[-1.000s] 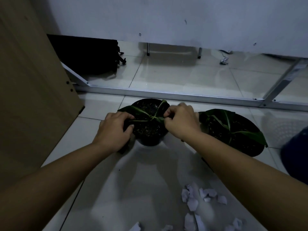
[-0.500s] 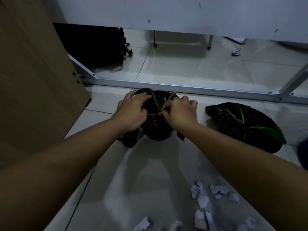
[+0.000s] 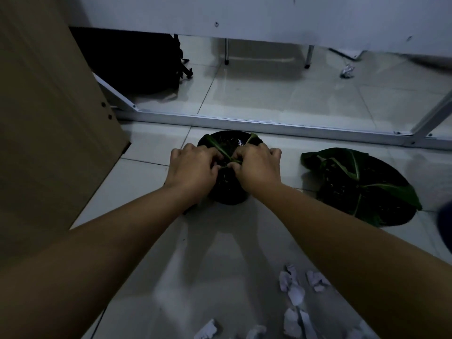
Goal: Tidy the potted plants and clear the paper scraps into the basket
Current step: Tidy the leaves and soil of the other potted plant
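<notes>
Floor: pale glossy tiles with thin dark joints.
Small black pot: stands on the floor mid-way across.
Wide black pot: stands towards the floor's right edge, apart from the small one.
Paper scraps: scattered at the near edge, right of centre.
Metal frame: lies across the floor beyond the pots.
Black bag: far left corner.
Crumpled scrap: far right.

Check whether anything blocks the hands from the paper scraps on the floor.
Nothing visible does. Both hands, left and right, are busy on the small pot's leaves; the scraps lie on open tile nearer the person, under the right forearm. No basket is in view.
</notes>
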